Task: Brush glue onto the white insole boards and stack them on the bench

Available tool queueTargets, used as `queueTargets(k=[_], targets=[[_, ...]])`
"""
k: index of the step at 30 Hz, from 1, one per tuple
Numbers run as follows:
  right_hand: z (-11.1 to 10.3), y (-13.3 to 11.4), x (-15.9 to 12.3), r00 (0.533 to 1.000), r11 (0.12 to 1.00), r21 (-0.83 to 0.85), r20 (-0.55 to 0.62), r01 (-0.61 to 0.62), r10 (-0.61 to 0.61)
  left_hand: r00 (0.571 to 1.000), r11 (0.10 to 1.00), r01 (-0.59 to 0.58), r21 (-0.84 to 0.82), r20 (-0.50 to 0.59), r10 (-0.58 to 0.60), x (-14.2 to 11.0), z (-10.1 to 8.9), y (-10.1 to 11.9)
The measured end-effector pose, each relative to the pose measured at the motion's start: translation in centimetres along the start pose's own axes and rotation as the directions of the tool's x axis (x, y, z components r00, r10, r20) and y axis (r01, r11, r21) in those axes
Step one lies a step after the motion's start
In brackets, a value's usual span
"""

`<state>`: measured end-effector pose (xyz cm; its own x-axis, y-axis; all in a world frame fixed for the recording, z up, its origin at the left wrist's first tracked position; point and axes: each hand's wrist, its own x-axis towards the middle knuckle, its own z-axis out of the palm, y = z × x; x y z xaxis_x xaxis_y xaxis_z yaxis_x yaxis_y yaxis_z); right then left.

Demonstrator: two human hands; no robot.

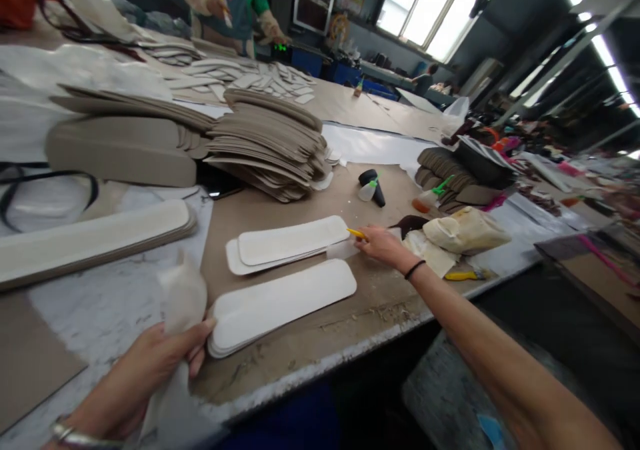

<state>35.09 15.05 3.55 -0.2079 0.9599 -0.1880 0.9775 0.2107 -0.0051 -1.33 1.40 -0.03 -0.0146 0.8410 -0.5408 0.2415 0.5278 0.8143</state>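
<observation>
My left hand [150, 370] is closed around a crumpled white sheet [183, 303] at the near end of a small stack of white elongated pads [285, 303]. A second stack of white pads [290, 240] lies just behind it on the brown work surface [320, 330]. My right hand [383, 245] reaches across to the far end of that second stack, fingers pinched on a thin yellow tool [356, 233]. A black band circles the right wrist.
Tall piles of grey-brown pads [270, 143] stand behind, with long pale strips [95, 237] at left. Small glue bottles [369, 187], a cloth bundle [465, 231] and a yellow cutter [463, 276] lie at right. Another person [230, 3] stands at the far table end.
</observation>
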Motion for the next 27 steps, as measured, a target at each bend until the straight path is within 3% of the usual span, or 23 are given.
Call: queueTargets(k=[5,7,9,11,13,15,16,19,22,27], targets=[[-2.6,0.7,-2.8,0.989,0.979,-0.187,-0.106,0.082,-0.103,0.996,0.988,0.094,-0.119,0.014,-0.093,-0.4,0.3,1.4],[-4.1,-0.8,-4.3,0.99,0.99,-0.1,-0.094,0.097,-0.106,0.993,0.984,0.116,-0.138,0.001,-0.117,-0.4,0.4,1.5],[-5.4,-3.7,-5.7,0.983,0.975,0.127,-0.015,0.184,-0.184,0.992,0.981,0.122,-0.15,0.002,-0.123,-0.5,0.5,1.6],[-6.2,-7.6,-6.6,0.932,0.863,0.401,0.059,0.307,-0.358,0.993,0.98,0.12,-0.158,0.009,-0.12,-0.6,0.5,1.8],[-6.3,-11.5,-6.7,0.824,0.709,0.6,0.14,0.37,-0.548,0.993,0.978,0.12,-0.172,0.009,-0.12,-0.7,0.5,1.9],[-5.8,-14.6,-5.9,0.736,0.63,0.688,0.205,0.36,-0.645,0.993,0.974,0.121,-0.194,0.006,-0.122,-0.7,0.5,1.8],[-5.3,-15.7,-5.3,0.719,0.632,0.69,0.233,0.352,-0.655,0.992,0.971,0.123,-0.206,0.007,-0.124,-0.7,0.5,1.7],[-3.5,-17.2,-3.2,0.765,0.743,0.601,0.318,0.295,-0.561,0.991,0.965,0.135,-0.223,0.023,-0.133,-0.7,0.5,1.5],[-2.0,-17.1,-1.7,0.82,0.839,0.495,0.369,0.225,-0.438,0.992,0.968,0.128,-0.216,0.048,-0.12,-0.6,0.4,1.3],[-1.2,-16.2,-1.0,0.847,0.873,0.448,0.373,0.193,-0.379,0.994,0.968,0.092,-0.235,0.079,-0.076,-0.4,0.1,1.2]])
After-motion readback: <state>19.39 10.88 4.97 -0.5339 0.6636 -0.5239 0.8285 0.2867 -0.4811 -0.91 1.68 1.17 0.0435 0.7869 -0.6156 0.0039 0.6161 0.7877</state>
